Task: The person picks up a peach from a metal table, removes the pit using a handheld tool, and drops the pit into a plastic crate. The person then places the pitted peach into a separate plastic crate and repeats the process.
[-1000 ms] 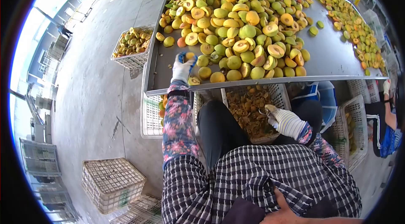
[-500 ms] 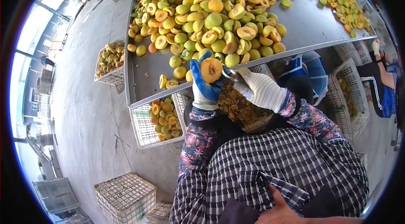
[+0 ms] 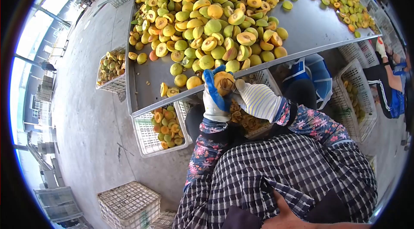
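Observation:
A halved yellow fruit [image 3: 224,83] sits in my left hand [image 3: 214,95], which wears a blue-coated glove with its fingers wrapped round the fruit. Against the fruit's right side is my right hand [image 3: 258,99], in a striped white glove, its fingers closed. The metal tool it held shows hardly at all now, hidden by fingers and fruit. Both hands are just off the near edge of a metal table [image 3: 310,41], where many halved fruits [image 3: 211,26] are heaped. Beneath my hands is a container of brownish fruit pieces [image 3: 244,119].
Crates of fruit stand below the table [image 3: 144,136], at its left end [image 3: 115,83] and at the right [image 3: 366,121]. An upturned crate [image 3: 128,205] is on the floor at lower left. A blue and white bag [image 3: 317,76] hangs near my right arm. Another person's arm [image 3: 390,73] shows at far right.
My right hand has moved left against the fruit, and the metal tool's visible loop is now hidden. My left hand has shifted slightly right and down with the fruit. The view has shifted slightly.

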Motion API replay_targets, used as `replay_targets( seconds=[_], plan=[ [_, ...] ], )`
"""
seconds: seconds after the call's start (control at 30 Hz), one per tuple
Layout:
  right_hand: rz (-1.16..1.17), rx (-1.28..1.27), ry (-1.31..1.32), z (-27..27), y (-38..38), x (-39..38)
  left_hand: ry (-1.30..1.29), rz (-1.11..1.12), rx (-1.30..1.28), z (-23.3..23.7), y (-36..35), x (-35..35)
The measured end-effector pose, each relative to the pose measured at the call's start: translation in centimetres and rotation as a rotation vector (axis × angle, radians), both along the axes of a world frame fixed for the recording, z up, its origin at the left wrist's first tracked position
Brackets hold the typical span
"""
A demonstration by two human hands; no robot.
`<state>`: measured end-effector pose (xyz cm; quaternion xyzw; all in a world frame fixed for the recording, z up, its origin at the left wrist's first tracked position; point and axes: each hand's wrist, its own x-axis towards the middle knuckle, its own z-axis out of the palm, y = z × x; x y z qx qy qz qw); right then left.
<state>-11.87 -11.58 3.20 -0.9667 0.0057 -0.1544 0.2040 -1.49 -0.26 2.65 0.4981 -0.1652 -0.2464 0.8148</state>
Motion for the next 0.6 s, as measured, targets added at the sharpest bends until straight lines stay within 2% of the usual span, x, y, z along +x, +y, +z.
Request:
replay_targets(
  seconds=[0.13,0.2,0.23,0.3,0.33,0.37,0.43,0.47,0.57,0.6],
  plan=[
    [0.022,-0.011,0.163,0.1,-0.5,-0.4,-0.139,-0.038,0.157,-0.8,0.5,0.5],
    [0.054,0.026,0.175,-0.4,-0.9,-0.4,-0.022,-0.073,0.064,-2.4,0.2,1.1],
    [0.073,0.116,0.172,-0.6,-1.2,-0.4,0.124,-0.111,-0.058,-3.7,0.2,1.8],
    [0.108,0.303,0.161,-1.2,-1.8,-0.1,0.156,-0.12,-0.176,-4.1,0.0,2.0],
    [0.14,0.36,0.075,-2.0,-2.1,0.2,0.041,-0.091,-0.174,-4.3,-0.2,1.5],
    [0.145,0.308,0.109,-1.6,-2.2,0.3,-0.078,-0.064,-0.176,-4.1,-0.5,1.0],
    [0.153,0.215,0.182,-0.5,-2.0,0.1,-0.126,-0.058,-0.093,-3.7,-0.3,0.9],
    [0.121,0.133,0.312,0.7,-1.9,0.0,-0.186,-0.113,0.033,-3.8,0.1,1.9],
    [0.205,0.146,0.333,-1.1,-2.4,-0.1,-0.401,-0.204,0.228,-3.7,0.9,2.6],
    [0.204,0.18,0.297,-2.2,-2.2,-0.2,-0.294,-0.251,0.191,-3.5,0.7,2.7]
  ],
)
